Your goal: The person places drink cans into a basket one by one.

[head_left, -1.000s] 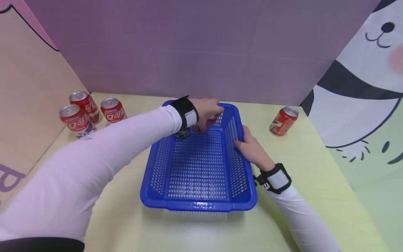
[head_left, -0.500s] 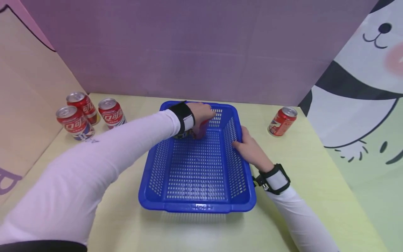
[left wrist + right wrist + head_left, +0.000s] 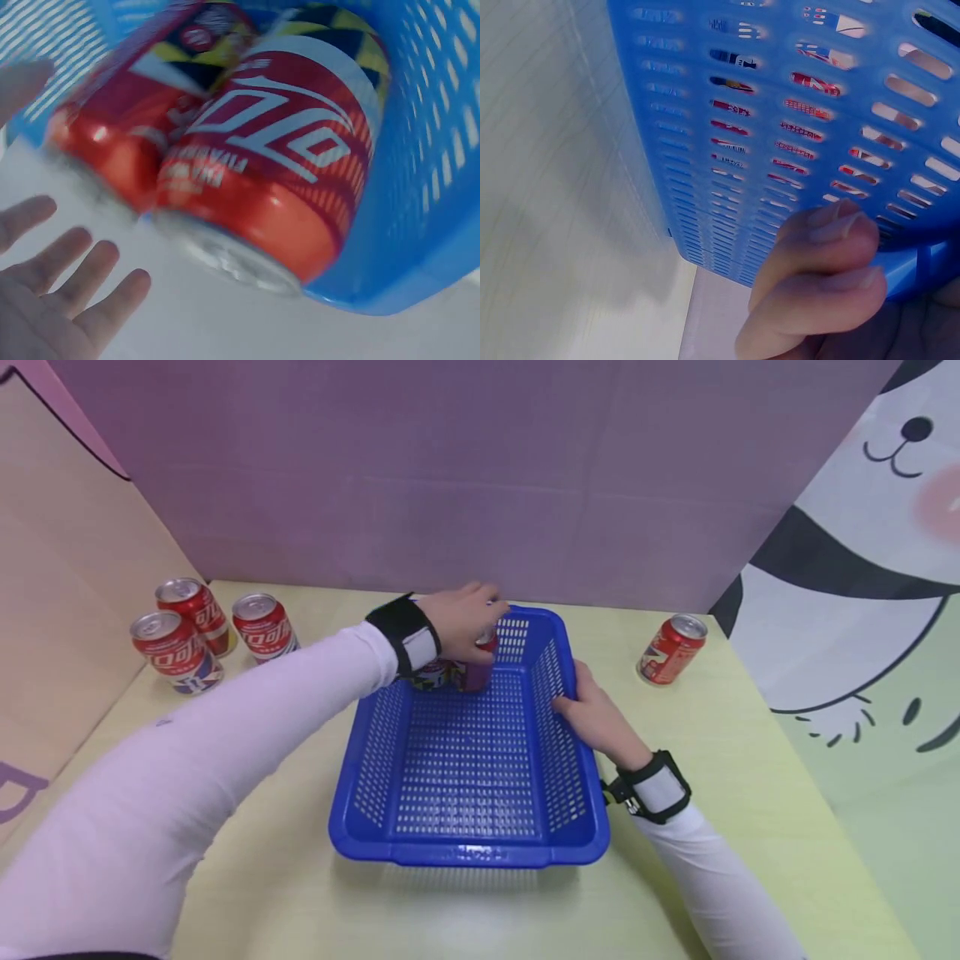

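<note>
I count one blue basket (image 3: 471, 853), its long axis running near to far, with the right hand (image 3: 603, 717) curled firmly over its right rim; two inner cans (image 3: 274, 150) stand side by side at the basket's far end, long axes upright, lids up, just beneath the left hand (image 3: 461, 620), whose fingers are spread and hold nothing; three grouped cans (image 3: 178, 653) stand upright left of that hand; one lone can (image 3: 672, 650) stands upright beyond and right of the right hand.
</note>
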